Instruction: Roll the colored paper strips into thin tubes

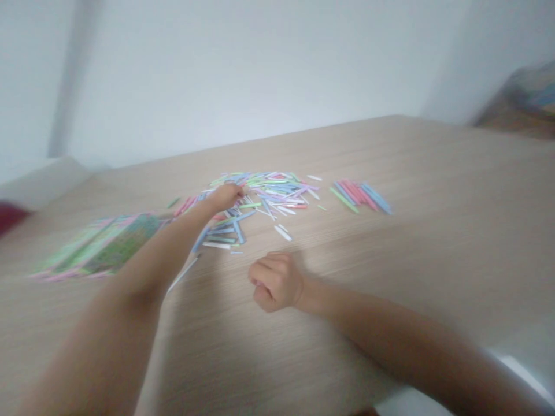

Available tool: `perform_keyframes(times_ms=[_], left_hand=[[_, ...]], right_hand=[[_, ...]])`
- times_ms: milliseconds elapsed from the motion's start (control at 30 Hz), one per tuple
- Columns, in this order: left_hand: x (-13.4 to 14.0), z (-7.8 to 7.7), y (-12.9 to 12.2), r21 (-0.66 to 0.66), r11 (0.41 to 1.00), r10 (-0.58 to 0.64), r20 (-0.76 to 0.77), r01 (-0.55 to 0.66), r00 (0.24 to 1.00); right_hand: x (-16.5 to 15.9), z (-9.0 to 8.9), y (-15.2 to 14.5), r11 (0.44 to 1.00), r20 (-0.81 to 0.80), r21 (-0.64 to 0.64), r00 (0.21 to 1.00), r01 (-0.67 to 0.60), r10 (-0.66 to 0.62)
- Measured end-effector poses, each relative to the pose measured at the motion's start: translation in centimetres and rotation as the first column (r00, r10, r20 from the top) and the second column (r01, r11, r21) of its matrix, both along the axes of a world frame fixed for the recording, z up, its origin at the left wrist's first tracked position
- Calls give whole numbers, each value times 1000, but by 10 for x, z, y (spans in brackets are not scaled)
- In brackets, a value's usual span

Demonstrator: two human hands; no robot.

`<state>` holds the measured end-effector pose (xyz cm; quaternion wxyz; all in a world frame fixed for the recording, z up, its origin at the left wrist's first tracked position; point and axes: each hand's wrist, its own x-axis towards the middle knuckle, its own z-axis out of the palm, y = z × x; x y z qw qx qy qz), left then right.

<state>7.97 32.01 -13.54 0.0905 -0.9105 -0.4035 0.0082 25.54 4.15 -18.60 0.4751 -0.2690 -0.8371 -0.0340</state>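
My left hand [228, 196] reaches far forward, to the left side of a loose heap of thin pastel sticks [281, 188] in blue, green, white, pink and lilac. Its fingers are drawn together at the heap's edge; what they grip, if anything, is too blurred to make out. Closer to me, my right hand [275, 283] is closed in a fist just above or on the tabletop. Its curled fingers hide whatever may be inside. Two white sticks [283, 232] lie just beyond this fist.
On the wooden table [411, 242], pink, blue and green sticks [362, 196] lie side by side at right. Green and pink-edged flat pieces [104, 245] are at left, partly behind my left forearm. A thin white stick [184, 273] lies beside that arm. A pale wall [260, 75] stands behind.
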Motion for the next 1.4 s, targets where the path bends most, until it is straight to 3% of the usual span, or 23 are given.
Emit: perform_keyframes(times_ms=[200, 400, 467, 533, 600, 667, 733, 800, 833, 867, 933, 1033, 1133, 1200, 1267, 1400], left_hand=[[6, -1, 10, -101, 991, -100, -115, 88, 988], [8, -1, 3, -42, 992, -124, -95, 121, 988], [8, 1, -1, 3, 993, -121, -61, 122, 991], [6, 7, -4, 59, 993, -98, -15, 98, 995], [2, 17, -12, 120, 990, -90, 100, 78, 991], [-5, 27, -29, 165, 984, -117, 262, 75, 958], [-12, 34, -57, 169, 983, -140, 388, 79, 911], [-17, 33, -95, 136, 987, -141, 461, 88, 876], [-19, 30, -116, 110, 988, -150, 479, 110, 865], [-21, 25, -138, 81, 988, -155, 495, 132, 855], [-26, 13, -179, 12, 984, -158, 526, 179, 836], [-35, -1, -228, -120, 965, -107, 633, 235, 766], [-41, -10, -258, -236, 934, -15, 726, 269, 687], [-38, -18, -272, -294, 918, 63, 772, 268, 632], [-30, -28, -283, -343, 905, 141, 801, 252, 582], [-14, -44, -297, -412, 864, 185, 794, 290, 580]], right_hand=[[0, 1, -5, 998, 57, 65, 998, -26, 22], [-1, 2, -9, 994, 45, 97, 997, -59, 54], [-1, 4, -12, 995, -54, 35, 994, -94, 95], [-1, 8, -13, 977, -227, -148, 967, -153, 117], [-2, 14, -12, 897, -446, -374, 894, -236, 49], [-3, 19, -8, 759, -641, -529, 765, -380, -64], [-4, 22, -1, 588, -773, -573, 615, -571, -156], [-6, 23, 6, 429, -822, -564, 530, -706, -208], [-6, 23, 8, 386, -825, -563, 520, -731, -219], [-5, 23, 9, 376, -819, -572, 532, -729, -214], [-1, 22, 8, 445, -779, -602, 611, -663, -143], [8, 22, 3, 656, -570, -617, 821, -435, 8], [12, 21, -3, 817, -282, -554, 959, -160, -4], [10, 20, -8, 851, -117, -525, 990, 3, -76], [6, 17, -13, 848, 49, -512, 990, 136, -129], [2, 12, -19, 828, 273, -490, 950, 273, -151]])
